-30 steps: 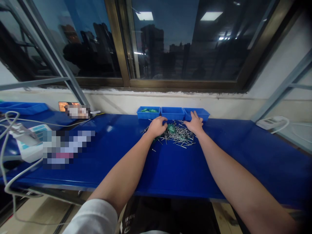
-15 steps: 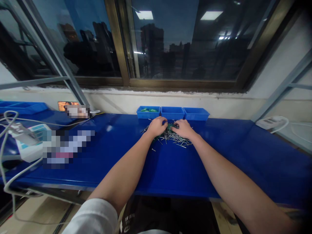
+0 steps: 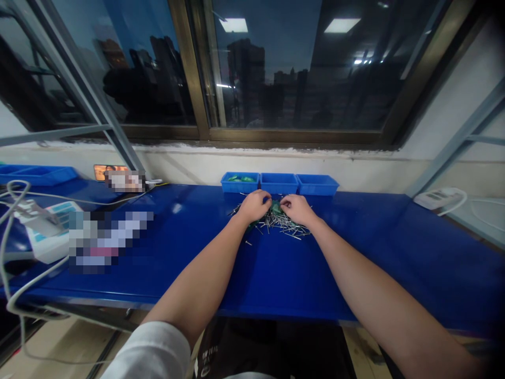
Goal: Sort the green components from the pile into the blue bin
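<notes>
A loose pile of thin silvery metal pins [image 3: 290, 227] lies on the blue table [image 3: 272, 273], with a small green packet [image 3: 276, 207] among them. My left hand [image 3: 256, 205] rests at the pile's left side, fingers curled together; whatever they pinch is too small to make out. On the right side, my right hand [image 3: 296, 208] is closed at the fingertips on the edge of the green packet. More green shows beside my left wrist, partly hidden. One pin [image 3: 248, 243] lies apart, nearer the front.
Behind the pile stand three blue bins: the left one [image 3: 240, 187] holds green packets, beside a middle bin [image 3: 279, 182] and a right bin [image 3: 317, 184]. At left are a white device [image 3: 49, 237] with cables and a phone [image 3: 110, 171]. A power strip [image 3: 440, 198] lies right.
My right hand's fingers have shifted slightly, and more of the green packet shows between the hands. My left hand has barely moved.
</notes>
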### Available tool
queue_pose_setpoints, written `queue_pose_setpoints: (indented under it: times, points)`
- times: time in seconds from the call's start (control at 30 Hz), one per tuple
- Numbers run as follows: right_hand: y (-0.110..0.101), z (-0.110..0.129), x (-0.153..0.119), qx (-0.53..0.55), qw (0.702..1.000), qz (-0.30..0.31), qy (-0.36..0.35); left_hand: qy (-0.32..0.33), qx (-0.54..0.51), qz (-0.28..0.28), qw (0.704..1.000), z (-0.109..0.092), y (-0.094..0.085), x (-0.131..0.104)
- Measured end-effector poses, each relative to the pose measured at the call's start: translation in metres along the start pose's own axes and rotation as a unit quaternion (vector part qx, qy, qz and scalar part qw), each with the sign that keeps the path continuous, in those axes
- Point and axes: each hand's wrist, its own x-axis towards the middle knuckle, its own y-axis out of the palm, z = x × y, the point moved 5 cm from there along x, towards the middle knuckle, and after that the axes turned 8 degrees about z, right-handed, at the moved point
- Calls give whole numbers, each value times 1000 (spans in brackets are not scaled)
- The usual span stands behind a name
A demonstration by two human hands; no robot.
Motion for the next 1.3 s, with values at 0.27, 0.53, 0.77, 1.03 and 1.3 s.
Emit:
queue_pose_setpoints:
  times: [0.27,0.53,0.77,1.03,1.3]
  points:
    - [0,-4,0,34,999,-25,-1,-3,5,4,1000,-2,-1,0]
    - [-4,-5,2,46,996,-82,1,21,1,5,1000,-5,-1,-1]
    - [-11,7,-2,131,986,-100,-7,40,-20,-5,999,-13,-7,-3]
    - [-3,5,0,296,953,-59,2,87,-35,9,996,-19,-7,-1]
    - [-7,2,2,314,944,-96,15,72,-25,-5,997,-16,-6,1]
